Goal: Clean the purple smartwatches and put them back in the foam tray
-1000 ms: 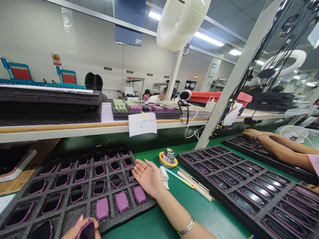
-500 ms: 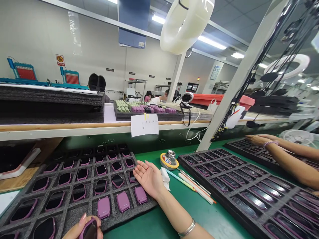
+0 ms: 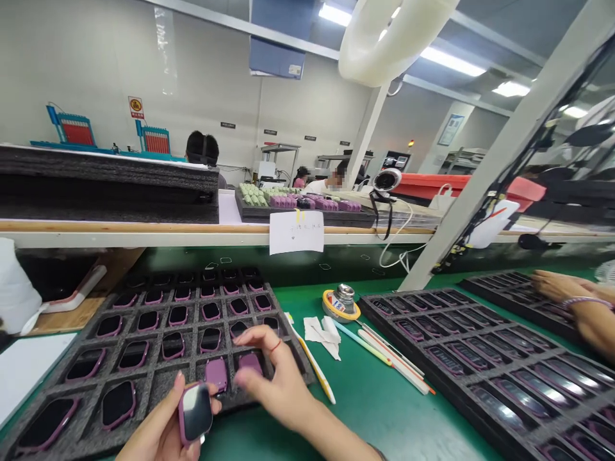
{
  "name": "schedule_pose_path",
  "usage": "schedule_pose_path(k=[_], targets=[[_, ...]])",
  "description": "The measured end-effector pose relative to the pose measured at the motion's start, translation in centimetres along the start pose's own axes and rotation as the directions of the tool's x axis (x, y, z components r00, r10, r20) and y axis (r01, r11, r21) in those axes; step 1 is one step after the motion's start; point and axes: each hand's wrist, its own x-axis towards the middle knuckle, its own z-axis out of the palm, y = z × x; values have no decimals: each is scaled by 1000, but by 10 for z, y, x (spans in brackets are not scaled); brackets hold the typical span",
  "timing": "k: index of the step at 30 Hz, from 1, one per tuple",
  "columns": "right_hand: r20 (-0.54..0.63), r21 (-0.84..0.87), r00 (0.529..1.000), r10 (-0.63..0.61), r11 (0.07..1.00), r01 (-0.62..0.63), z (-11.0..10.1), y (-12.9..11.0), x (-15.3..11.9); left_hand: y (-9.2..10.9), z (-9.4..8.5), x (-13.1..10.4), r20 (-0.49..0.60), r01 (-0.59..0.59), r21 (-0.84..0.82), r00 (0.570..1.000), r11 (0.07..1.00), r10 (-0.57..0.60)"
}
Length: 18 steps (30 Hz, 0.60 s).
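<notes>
My left hand (image 3: 156,428) grips a purple smartwatch body (image 3: 196,413) by its edges at the front of a foam tray (image 3: 166,378). The dark, glossy screen faces me. Just right of it, my right hand (image 3: 283,381) hovers over the tray's front row, thumb and fingers apart, with nothing visible in it. Two purple watch bodies lie back side up there: one (image 3: 216,373) between my hands, the other (image 3: 250,363) partly hidden by my right hand. Several more watch bodies (image 3: 173,344) sit screen up in the compartments.
Right of the tray lie a white-and-yellow pen (image 3: 317,371), crumpled tissue (image 3: 323,333), a tape roll with a metal-topped container (image 3: 342,304) and several thin sticks (image 3: 394,358). Another tray (image 3: 461,378) of watch bodies fills the right. A co-worker's hands (image 3: 567,291) work beyond it. A shelf (image 3: 230,239) crosses above.
My right hand has turned from palm up at the tray's right side and come left over the front row. The watch body in my left hand is raised, its screen turned toward me. The view has shifted.
</notes>
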Motion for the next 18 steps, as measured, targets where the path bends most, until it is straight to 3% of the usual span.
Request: schedule_pose_path(k=[3, 5, 18], targets=[[308, -265, 949, -68, 952, 154, 21, -6, -21, -1, 4, -3, 7, -8, 7, 1000, 1000, 8], [417, -393, 906, -71, 885, 250, 26, -6, -27, -3, 7, -5, 63, -27, 41, 998, 999, 24], [376, -455, 897, -234, 796, 399, 27, -2, -28, -7, 4, 1, 235, -26, 39, 972, 999, 16]])
